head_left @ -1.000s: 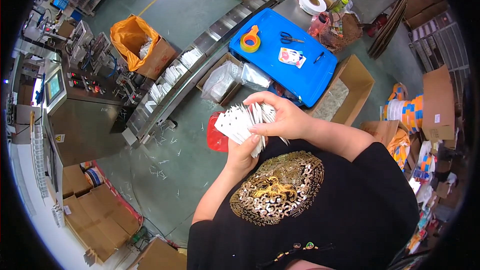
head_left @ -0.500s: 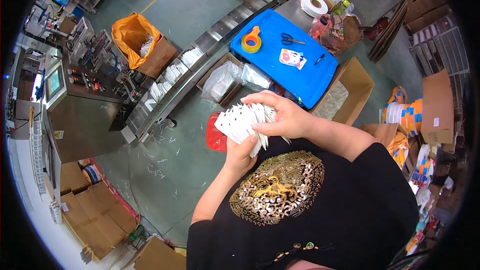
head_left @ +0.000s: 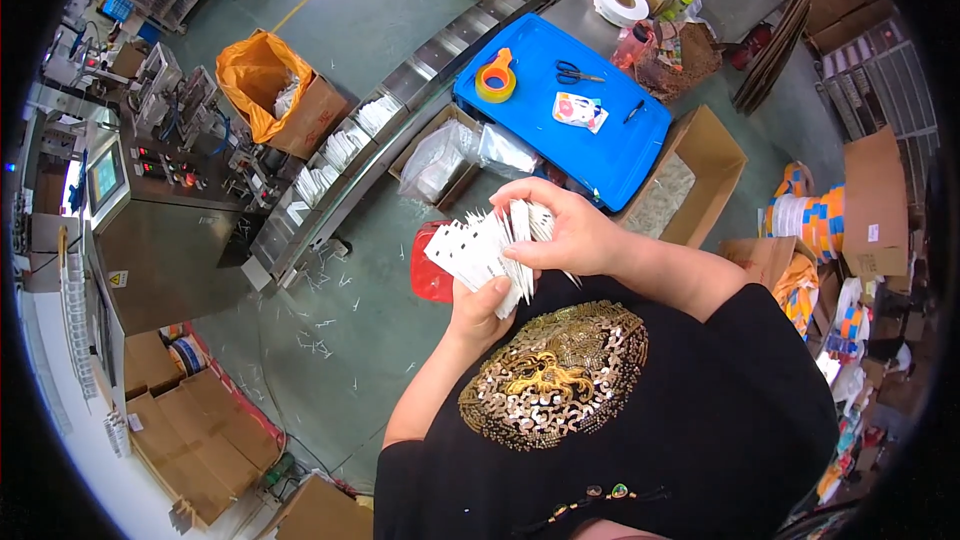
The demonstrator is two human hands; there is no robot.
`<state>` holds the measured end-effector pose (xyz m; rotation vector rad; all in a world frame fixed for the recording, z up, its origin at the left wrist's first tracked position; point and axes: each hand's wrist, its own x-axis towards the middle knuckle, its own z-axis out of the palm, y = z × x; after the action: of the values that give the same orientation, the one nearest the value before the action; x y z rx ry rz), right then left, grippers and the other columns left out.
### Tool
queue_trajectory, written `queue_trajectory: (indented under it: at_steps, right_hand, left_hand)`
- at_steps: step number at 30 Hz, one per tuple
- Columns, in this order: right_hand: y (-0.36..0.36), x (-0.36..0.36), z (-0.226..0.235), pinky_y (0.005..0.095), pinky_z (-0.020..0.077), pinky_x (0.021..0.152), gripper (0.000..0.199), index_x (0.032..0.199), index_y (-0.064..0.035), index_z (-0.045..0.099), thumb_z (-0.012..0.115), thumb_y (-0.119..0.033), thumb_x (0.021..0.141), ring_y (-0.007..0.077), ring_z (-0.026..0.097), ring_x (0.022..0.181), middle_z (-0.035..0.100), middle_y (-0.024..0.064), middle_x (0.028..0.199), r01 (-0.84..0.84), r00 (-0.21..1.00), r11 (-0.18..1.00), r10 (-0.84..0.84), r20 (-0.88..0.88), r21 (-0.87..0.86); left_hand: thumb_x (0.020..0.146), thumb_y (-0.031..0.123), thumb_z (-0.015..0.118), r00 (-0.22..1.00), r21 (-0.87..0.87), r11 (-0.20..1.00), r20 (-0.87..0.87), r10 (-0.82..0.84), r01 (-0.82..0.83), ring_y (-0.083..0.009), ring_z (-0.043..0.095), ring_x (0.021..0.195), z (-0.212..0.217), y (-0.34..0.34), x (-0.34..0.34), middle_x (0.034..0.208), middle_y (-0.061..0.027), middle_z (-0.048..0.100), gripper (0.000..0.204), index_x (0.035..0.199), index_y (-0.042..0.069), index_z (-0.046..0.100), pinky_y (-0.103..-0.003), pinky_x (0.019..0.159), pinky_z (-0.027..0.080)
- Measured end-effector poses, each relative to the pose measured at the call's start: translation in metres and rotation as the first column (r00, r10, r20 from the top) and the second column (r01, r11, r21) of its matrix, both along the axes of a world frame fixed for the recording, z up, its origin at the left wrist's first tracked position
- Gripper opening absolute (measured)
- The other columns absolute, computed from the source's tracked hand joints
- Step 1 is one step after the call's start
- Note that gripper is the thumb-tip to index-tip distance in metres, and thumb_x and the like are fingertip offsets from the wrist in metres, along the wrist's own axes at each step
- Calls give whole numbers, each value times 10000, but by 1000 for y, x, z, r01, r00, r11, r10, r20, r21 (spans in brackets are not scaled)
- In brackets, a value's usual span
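A fanned stack of small white cards (head_left: 487,248) is held up in front of the chest, clenched from below by the left hand (head_left: 478,308). Its top edge is pinched by the right hand (head_left: 568,236). Sorting seems underway; a careful peel of one card is likely needed.

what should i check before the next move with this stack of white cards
1. Left hand under the white cards, thumb on top: ok.
2. Right hand pinching the fanned cards from above: ok.
3. Cards squared up: not ok, they fan out unevenly.
4. Any card slipping loose: cannot tell.
5. Blue tray has bare room beside the scissors and tape roll: ok.
6. Red object below the cards, what it is: cannot tell.
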<state>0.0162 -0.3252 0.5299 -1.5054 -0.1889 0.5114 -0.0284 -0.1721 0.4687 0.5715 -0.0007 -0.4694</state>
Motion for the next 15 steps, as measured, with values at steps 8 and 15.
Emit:
queue_trajectory:
  at_steps: [8,15]
  right_hand:
    - [-1,-4,-6,262,420,812,467,1132,-54,431,610,10,705,102,489,920,484,43,996,41,987,999,-45,155,25]
    - [1,-8,-6,278,438,811,482,1164,-79,397,563,26,725,128,513,938,470,45,986,64,994,990,-74,80,128]
  left_hand:
    - [691,188,665,998,-23,999,-48,39,-40,-219,529,985,2,-3,-3,1093,-120,505,647,1209,-17,337,-333,827,446]
    - [717,171,636,996,-62,996,-57,64,-68,-226,526,1001,-2,0,-2,1112,-134,497,570,1180,-29,371,-354,852,442]
